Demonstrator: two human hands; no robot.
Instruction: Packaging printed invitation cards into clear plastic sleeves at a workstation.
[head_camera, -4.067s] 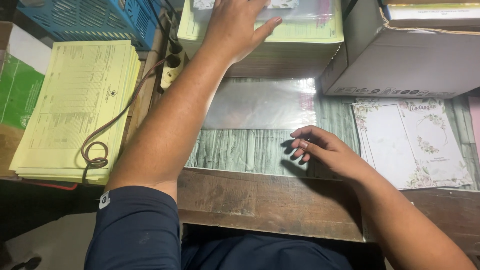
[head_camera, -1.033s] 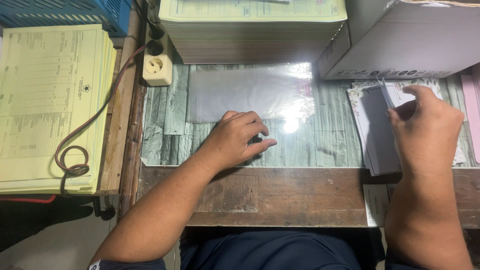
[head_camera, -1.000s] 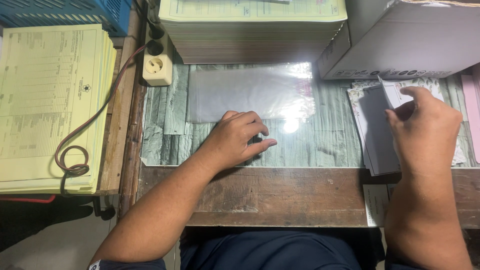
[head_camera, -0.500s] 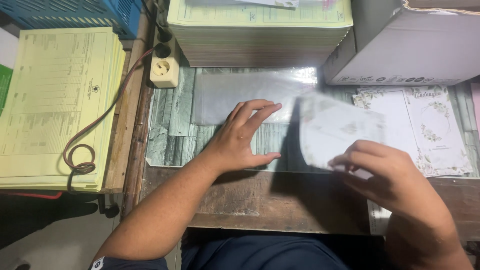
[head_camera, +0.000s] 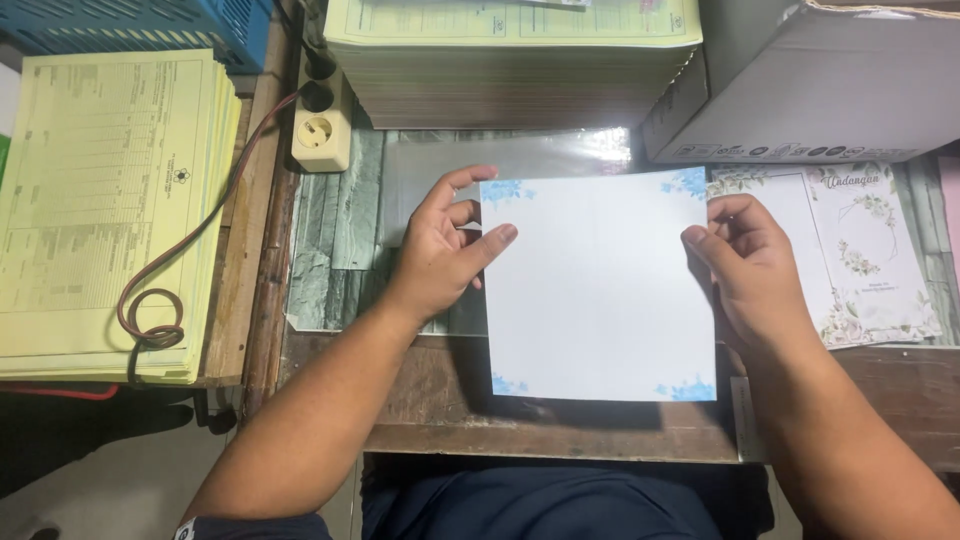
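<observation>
Looking down from the head camera, I see the counter (head_camera: 320, 270) spread beneath everything, its grey-green plank surface meeting a brown wooden front edge. A grey cardboard box (head_camera: 830, 80) sits at the far right, a thick stack of pale green forms (head_camera: 520, 60) at the far middle, and a pile of yellow forms (head_camera: 100, 200) off to the left. I hold the white card (head_camera: 600, 290), with blue flowers at its corners, flat above the counter's front edge between both hands. My left hand (head_camera: 440, 255) pinches its left edge, thumb on top. My right hand (head_camera: 750, 270) clasps its right edge. Floral printed cards (head_camera: 860, 250) lie just right. A cream socket (head_camera: 320, 135) rests at the far left.
</observation>
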